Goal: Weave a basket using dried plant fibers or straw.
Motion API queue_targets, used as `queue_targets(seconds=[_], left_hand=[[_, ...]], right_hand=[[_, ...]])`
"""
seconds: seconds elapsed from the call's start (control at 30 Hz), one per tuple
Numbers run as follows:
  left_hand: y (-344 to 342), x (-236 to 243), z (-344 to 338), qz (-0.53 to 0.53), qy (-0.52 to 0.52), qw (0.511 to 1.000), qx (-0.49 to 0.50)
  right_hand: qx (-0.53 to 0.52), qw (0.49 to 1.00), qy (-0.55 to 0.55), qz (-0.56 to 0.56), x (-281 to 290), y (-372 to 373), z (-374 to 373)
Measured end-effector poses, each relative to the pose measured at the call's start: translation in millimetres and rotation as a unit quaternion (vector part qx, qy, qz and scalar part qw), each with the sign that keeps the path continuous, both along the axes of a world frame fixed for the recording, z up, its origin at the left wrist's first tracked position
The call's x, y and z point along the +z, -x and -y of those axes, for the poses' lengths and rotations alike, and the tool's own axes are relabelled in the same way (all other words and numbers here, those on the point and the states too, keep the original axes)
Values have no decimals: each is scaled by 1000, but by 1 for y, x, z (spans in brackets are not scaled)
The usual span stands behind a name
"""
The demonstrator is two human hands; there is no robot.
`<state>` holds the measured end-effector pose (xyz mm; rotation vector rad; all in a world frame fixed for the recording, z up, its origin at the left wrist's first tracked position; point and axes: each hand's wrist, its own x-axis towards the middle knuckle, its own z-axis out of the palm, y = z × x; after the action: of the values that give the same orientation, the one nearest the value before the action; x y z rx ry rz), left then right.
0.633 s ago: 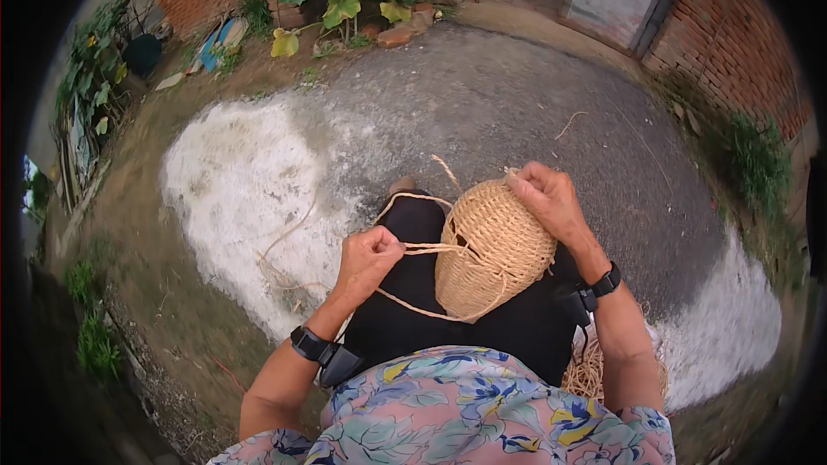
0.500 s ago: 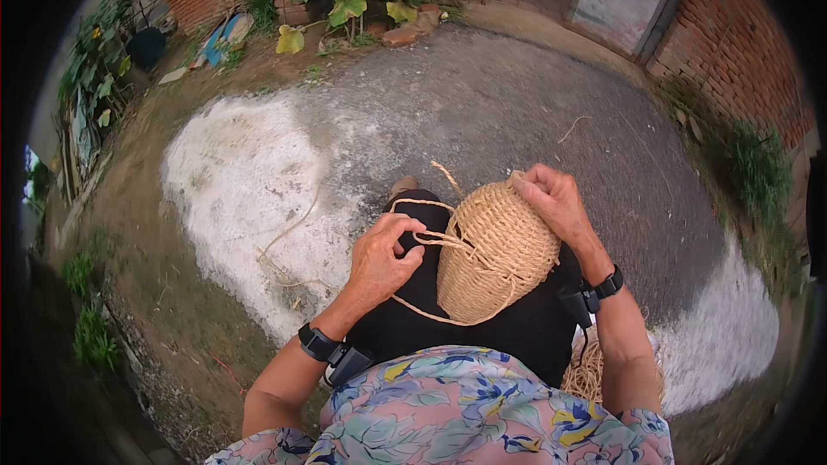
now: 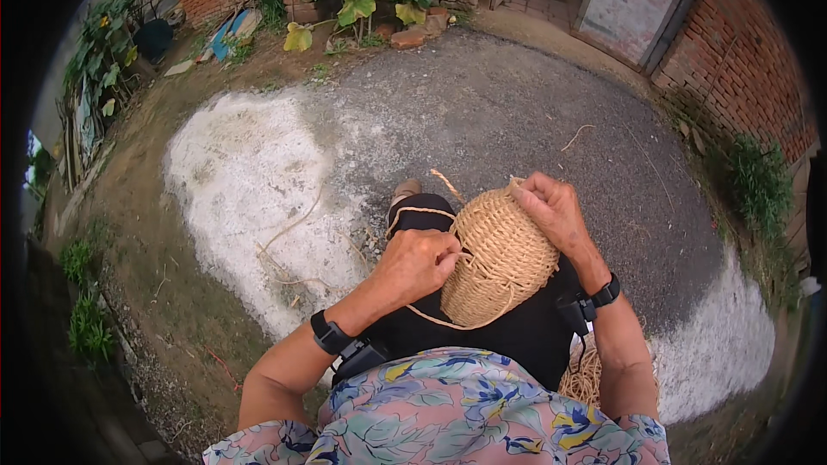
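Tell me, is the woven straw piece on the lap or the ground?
On the lap: the woven straw piece lies over the black trousers, the right hand pinching its upper edge.

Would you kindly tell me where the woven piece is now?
In the head view, the woven piece is slightly right of centre, over the black-clad lap, between the left hand and right hand.

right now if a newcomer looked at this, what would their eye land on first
Probably the tan woven basket near the centre, resting on the dark trousers, with the right grip on its upper right edge and the left grip at its left side. Next would likely come the bright floral garment at the bottom and the big white patch on the ground at left.
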<state>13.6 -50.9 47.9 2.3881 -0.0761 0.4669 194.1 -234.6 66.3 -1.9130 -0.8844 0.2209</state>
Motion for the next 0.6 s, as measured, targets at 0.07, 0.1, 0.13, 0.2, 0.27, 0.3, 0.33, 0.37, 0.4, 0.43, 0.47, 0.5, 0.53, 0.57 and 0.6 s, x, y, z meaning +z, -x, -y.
queue_targets(seconds=[0.07,0.1,0.13,0.2,0.27,0.3,0.33,0.37,0.4,0.43,0.47,0.5,0.53,0.57,0.6], left_hand=[[1,0,1,16,-18,1000,-2],[1,0,1,29,-48,998,20],[1,0,0,43,-78,995,43],[1,-11,-14,60,-104,988,97],[3,-22,-38,99,-150,966,186],[6,-24,-52,121,-169,952,223],[9,-24,-64,114,-197,947,228],[11,-26,-67,114,-196,947,229],[12,-28,-69,16,4,972,235],[13,-27,-69,-81,204,948,230],[12,-25,-67,-80,205,947,232],[8,-24,-63,-107,313,925,186],[3,-21,-55,-133,416,889,137],[-2,-20,-48,-155,512,840,86],[-5,-22,-40,-166,505,845,64]], right_hand=[[1,1000,-1,-5,1,1,0],[1,1000,-1,-5,1,2,0],[-5,1000,4,11,1,2,1],[-10,1000,9,29,2,4,1],[-9,1000,-18,-19,4,7,3],[-8,1000,-20,-19,5,8,5],[-8,1000,-19,-15,3,7,6],[-8,1000,-18,-11,3,7,6],[-7,1000,-17,-11,3,7,5],[-8,1000,-15,-19,4,8,4],[-9,1000,-12,-26,5,8,4],[-7,1000,-11,-25,5,8,3],[-9,999,-11,-31,3,7,4],[-10,999,-11,-37,2,6,4],[-8,999,-10,-36,3,6,5]])
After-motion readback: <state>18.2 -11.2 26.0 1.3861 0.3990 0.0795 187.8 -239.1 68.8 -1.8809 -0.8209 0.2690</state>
